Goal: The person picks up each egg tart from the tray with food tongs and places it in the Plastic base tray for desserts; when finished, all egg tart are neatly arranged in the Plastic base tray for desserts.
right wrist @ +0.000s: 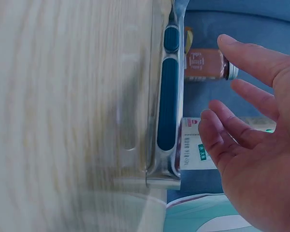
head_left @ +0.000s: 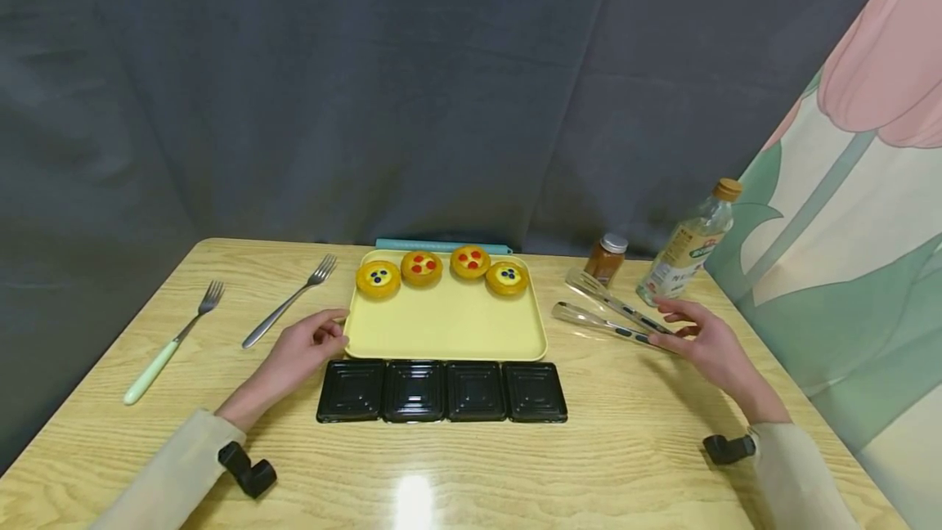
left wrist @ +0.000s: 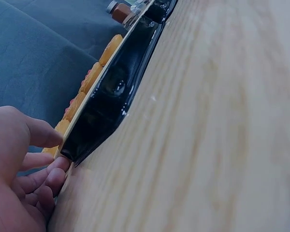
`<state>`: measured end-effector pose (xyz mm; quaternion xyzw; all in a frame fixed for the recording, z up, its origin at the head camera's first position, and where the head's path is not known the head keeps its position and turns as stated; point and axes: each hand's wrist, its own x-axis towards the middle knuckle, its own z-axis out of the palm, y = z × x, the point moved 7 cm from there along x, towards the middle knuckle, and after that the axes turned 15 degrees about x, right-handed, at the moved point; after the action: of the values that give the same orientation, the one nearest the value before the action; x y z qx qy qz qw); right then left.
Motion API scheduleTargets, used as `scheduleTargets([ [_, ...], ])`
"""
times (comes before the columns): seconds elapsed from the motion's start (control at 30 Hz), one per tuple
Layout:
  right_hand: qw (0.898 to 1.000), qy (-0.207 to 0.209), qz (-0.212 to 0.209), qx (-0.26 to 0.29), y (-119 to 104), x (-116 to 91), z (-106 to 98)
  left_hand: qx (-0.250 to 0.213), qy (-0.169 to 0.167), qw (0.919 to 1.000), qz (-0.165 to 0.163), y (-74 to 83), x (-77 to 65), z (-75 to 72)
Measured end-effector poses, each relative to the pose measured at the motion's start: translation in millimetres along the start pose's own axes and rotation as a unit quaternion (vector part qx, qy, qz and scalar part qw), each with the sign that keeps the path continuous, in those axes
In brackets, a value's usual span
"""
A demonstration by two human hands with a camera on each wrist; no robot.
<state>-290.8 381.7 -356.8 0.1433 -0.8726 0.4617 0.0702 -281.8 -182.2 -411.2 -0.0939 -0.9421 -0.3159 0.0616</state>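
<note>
My left hand (head_left: 307, 343) is at the left rim of a yellow tray (head_left: 445, 325) lying on the table, its fingers loosely bent. In the left wrist view the thumb (left wrist: 46, 133) meets the tray's rim by a corner; whether it grips is unclear. Several small tarts (head_left: 423, 268), topped with red or blue dots, sit along the tray's far side. My right hand (head_left: 710, 350) hovers at the handle end of a pair of tongs (head_left: 614, 309), fingers spread. The right wrist view shows a gap between these fingers and the dark-padded handle (right wrist: 167, 104).
A black compartmented container (head_left: 441, 391) lies before the tray, a long teal object (head_left: 441, 246) behind it. Two forks lie left: one green-handled (head_left: 158, 366), one all metal (head_left: 287, 305). A brown jar (head_left: 606, 260) and labelled bottle (head_left: 688, 248) stand back right, near a patterned wall (head_left: 846, 268).
</note>
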Motion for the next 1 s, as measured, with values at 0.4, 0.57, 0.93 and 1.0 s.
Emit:
scheduleTargets([
  [0.4, 0.999, -0.037, 0.023, -0.002, 13.3, 19.6, -0.6, -0.006, -0.005, 0.9999, -0.011, -3.0, -0.1, 2.7],
  [0.57, 0.998, -0.051, 0.028, -0.007, 16.0, 21.7, 1.7, -0.002, -0.001, 1.0000, -0.006, -3.6, 0.6, 1.7],
  [0.93, 0.997, -0.063, 0.051, -0.013, 27.4, 20.8, 9.1, -0.001, -0.004, 0.9999, -0.015, -4.8, 1.1, 3.0],
  [1.0, 0.996, -0.066, 0.054, -0.017, 27.2, 20.3, 11.1, 0.000, -0.004, 0.9999, -0.016, -4.5, 1.5, 3.5],
])
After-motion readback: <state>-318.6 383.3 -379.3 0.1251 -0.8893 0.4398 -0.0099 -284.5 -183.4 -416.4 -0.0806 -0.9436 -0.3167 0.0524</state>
